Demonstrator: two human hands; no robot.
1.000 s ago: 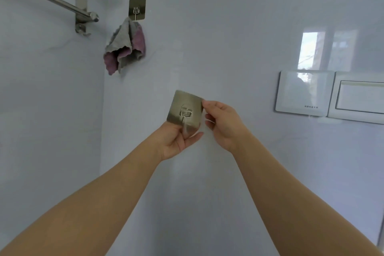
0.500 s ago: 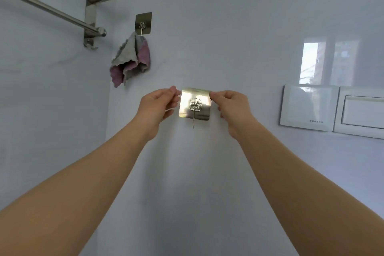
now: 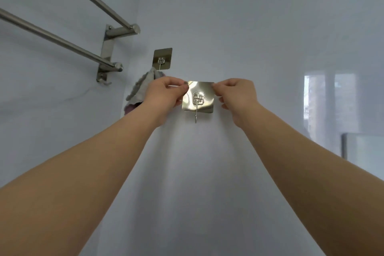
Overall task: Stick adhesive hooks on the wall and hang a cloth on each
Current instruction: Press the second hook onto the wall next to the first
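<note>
A shiny square adhesive hook (image 3: 198, 97) with a small wire hook hanging from it is held flat in front of the pale wall (image 3: 239, 27). My left hand (image 3: 166, 94) pinches its upper left corner. My right hand (image 3: 236, 94) pinches its upper right corner. Whether the plate touches the wall I cannot tell. Up and to the left, a second adhesive hook (image 3: 162, 58) is stuck on the wall. A grey and pink cloth (image 3: 138, 91) hangs from it, partly hidden behind my left hand.
A double steel towel rail (image 3: 62, 41) with its bracket (image 3: 108, 56) juts from the left wall near the corner. A white switch panel (image 3: 361, 147) sits at the right edge, below a window reflection on the glossy wall.
Both hands have carried the hook plate up the wall to a spot just right of the hung cloth. My left hand went from holding it from below to pinching its top corner.
</note>
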